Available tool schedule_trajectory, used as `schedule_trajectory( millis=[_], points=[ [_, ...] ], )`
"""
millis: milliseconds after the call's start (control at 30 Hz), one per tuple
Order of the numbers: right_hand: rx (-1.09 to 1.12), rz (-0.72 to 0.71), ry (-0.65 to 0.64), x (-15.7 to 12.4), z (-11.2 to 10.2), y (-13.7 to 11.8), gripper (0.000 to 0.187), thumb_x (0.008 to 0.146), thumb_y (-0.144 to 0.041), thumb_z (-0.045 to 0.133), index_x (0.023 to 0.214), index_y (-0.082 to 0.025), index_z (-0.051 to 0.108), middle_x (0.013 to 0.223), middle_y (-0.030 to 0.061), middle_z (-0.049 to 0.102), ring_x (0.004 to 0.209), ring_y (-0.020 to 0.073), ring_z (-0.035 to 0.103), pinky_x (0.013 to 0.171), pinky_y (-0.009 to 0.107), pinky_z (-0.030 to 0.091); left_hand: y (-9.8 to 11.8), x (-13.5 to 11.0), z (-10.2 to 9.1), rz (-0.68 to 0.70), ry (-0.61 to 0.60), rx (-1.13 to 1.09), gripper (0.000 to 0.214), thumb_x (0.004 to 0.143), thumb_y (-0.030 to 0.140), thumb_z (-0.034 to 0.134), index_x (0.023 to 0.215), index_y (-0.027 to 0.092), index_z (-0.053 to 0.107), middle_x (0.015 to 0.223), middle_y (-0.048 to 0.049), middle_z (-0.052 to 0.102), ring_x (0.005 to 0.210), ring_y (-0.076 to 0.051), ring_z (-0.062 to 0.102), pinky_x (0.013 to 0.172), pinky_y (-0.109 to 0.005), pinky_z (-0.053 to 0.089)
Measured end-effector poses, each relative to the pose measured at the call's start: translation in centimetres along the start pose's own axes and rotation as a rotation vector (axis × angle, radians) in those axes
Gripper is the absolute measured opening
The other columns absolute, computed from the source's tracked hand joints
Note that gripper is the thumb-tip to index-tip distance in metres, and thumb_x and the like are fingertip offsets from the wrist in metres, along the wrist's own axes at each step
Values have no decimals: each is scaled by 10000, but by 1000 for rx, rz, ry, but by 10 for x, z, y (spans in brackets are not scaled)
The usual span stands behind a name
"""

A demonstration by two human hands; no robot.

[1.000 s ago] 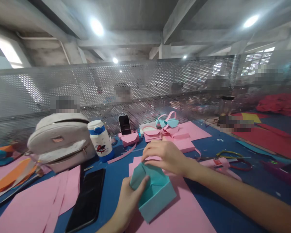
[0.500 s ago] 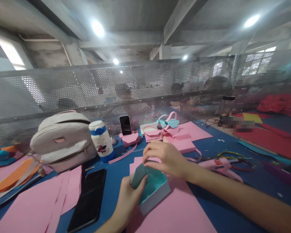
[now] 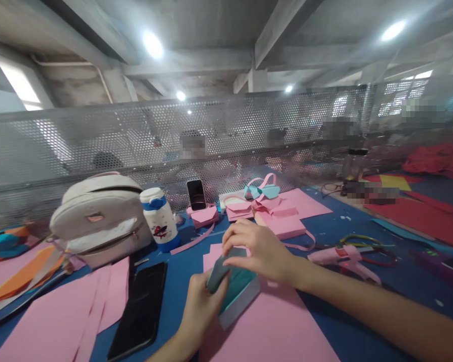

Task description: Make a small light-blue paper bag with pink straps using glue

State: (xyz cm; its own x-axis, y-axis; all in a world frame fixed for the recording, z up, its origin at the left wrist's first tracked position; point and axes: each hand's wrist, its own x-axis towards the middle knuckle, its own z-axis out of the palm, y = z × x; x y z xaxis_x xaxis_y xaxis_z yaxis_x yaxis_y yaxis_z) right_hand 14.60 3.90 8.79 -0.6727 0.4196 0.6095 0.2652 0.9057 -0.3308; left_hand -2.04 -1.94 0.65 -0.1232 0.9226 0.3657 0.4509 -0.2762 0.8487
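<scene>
A light-blue paper box (image 3: 238, 307) with a raised flap sits tilted over pink sheets (image 3: 283, 327) in front of me. My left hand (image 3: 204, 301) is closed on its near left side, the thumb along the flap's edge. From above, my right hand (image 3: 254, 249) grips the top of the flap between curled fingers and thumb. Part of the box's far side is hidden behind the right hand. Beyond it lie pink paper pieces (image 3: 283, 226) with strips and a light-blue bow (image 3: 262, 192).
A pink glue gun (image 3: 343, 257) lies right of my hands. On the left are a black phone (image 3: 139, 311), pink sheets (image 3: 60, 306), a white bottle (image 3: 159, 221) and a pale backpack (image 3: 98, 216). A small phone (image 3: 196, 194) stands against the perforated metal screen (image 3: 226, 120).
The flap has come down further over the box, so less of the inside shows. Both hands keep their hold and have barely shifted.
</scene>
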Motion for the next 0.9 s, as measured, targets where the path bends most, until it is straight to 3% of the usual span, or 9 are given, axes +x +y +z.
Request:
schedule_trajectory(
  millis=[267, 500, 767, 900],
  points=[
    [35, -23, -3, -2, 4, -3, 88, 800, -122, 743, 835, -192, 703, 896, 3, 695, 880, 160, 579, 780, 272, 446, 2, -1, 0, -2, 0, -17, 350, 751, 348, 594, 479, 163, 475, 521, 52, 273, 512, -87, 215, 454, -202, 223],
    [-57, -83, -99, 0, -5, 1, 96, 836, -157, 709, 917, -208, 702, 942, 6, 693, 879, 157, 577, 768, 273, 434, 0, 1, -3, -10, 25, -31, 324, 760, 353, 599, 503, 163, 544, 492, 52, 328, 505, -97, 243, 460, -210, 259],
    [-102, -127, -56, 0, -7, 5, 49, 881, -171, 665, 890, -195, 707, 932, 11, 698, 873, 161, 583, 780, 287, 440, -1, 6, -9, 39, 53, -27, 324, 780, 344, 619, 512, 164, 596, 466, 46, 426, 466, -99, 307, 453, -213, 284],
    [-107, -146, -10, 0, -27, -5, 113, 908, -239, 641, 997, -196, 696, 1010, 38, 715, 948, 186, 619, 857, 324, 471, -4, 7, -11, 67, 60, -18, 315, 804, 343, 626, 549, 165, 675, 477, 27, 552, 461, -127, 439, 469, -217, 355]
  ],
)
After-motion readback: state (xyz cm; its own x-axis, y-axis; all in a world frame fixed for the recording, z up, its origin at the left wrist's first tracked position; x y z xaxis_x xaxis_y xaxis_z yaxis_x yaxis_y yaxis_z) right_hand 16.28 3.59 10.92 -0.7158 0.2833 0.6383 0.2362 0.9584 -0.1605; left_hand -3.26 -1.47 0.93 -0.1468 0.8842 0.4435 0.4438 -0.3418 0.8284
